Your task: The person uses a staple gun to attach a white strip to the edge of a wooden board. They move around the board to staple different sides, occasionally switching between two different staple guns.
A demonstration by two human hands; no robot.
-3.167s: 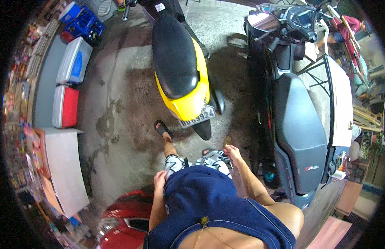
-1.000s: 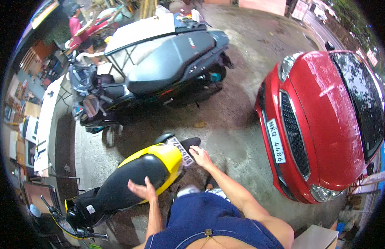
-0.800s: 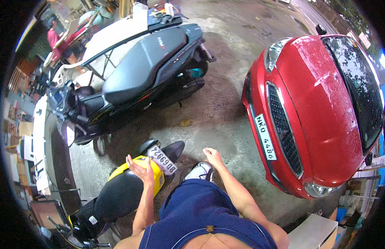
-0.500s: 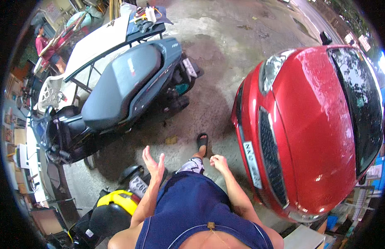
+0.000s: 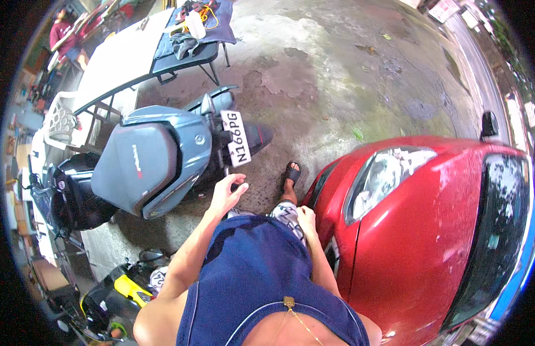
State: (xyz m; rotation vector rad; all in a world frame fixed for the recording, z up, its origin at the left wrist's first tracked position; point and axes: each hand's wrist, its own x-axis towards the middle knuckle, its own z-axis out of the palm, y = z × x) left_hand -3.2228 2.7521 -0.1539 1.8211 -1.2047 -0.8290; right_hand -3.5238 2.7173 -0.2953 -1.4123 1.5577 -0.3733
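My left hand [image 5: 227, 193] hangs just behind the tail of a grey-blue scooter [image 5: 137, 167], near its white number plate [image 5: 237, 138]. Its fingers are loosely bent and apart, with nothing in them. Beside my patterned shorts [image 5: 289, 218], my right hand [image 5: 306, 220] is down at thigh height, close to the front of a red car [image 5: 412, 230]. The fingers there look curled in, and no object shows in them. One foot in a black sandal [image 5: 292, 171] is forward on the concrete, between scooter and car.
A long white-topped table [image 5: 123, 55] stands beyond the scooter, with a spray bottle [image 5: 195, 25] and cloths at its end. A white plastic chair [image 5: 61, 118] is at the left. Behind my left arm is a yellow-and-black motorbike [image 5: 132, 290]. Another person [image 5: 62, 37] stands far left.
I have moved forward between the scooter and the car, whose headlight is now nearer. My left hand has lowered and its fingers bend more. My right hand has dropped beside my thigh.
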